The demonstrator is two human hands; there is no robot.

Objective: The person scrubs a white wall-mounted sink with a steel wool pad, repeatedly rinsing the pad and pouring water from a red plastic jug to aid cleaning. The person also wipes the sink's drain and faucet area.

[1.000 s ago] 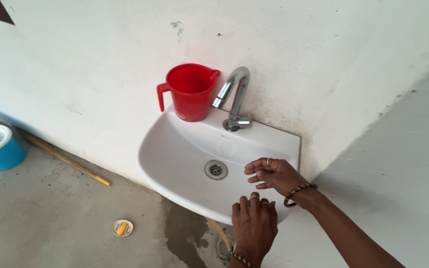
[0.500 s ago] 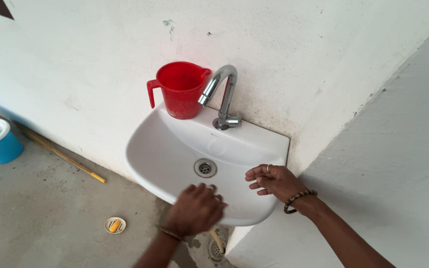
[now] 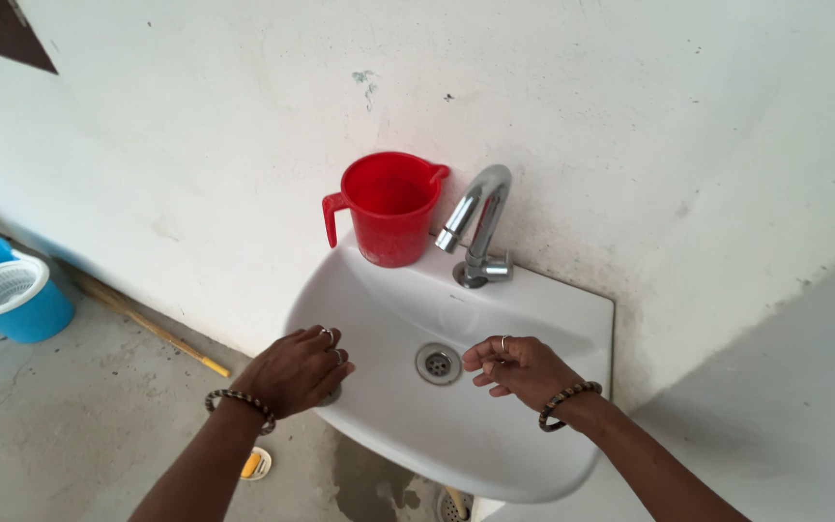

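Note:
A white wall-mounted washbasin (image 3: 533, 309) fills the middle of the view. My left hand (image 3: 294, 369) rests on its left front rim, fingers curled over the edge, a beaded bracelet on the wrist. My right hand (image 3: 519, 370) hovers over the bowl just right of the metal drain (image 3: 438, 363), its fingers loosely bent and holding nothing. A red plastic jug (image 3: 390, 208) stands on the basin's back left corner. Beside it a chrome tap (image 3: 476, 228) curves over the bowl; no water runs.
A white plaster wall (image 3: 195, 164) backs the basin, and a grey wall face (image 3: 785, 387) closes in on the right. On the concrete floor stand a blue bucket (image 3: 14, 307) with a white strainer, a wooden stick (image 3: 152, 329) and a small round lid (image 3: 255, 464).
My left hand has moved from under the basin's front up onto its left rim. My right hand has shifted inward over the bowl. The view has dropped closer to the basin.

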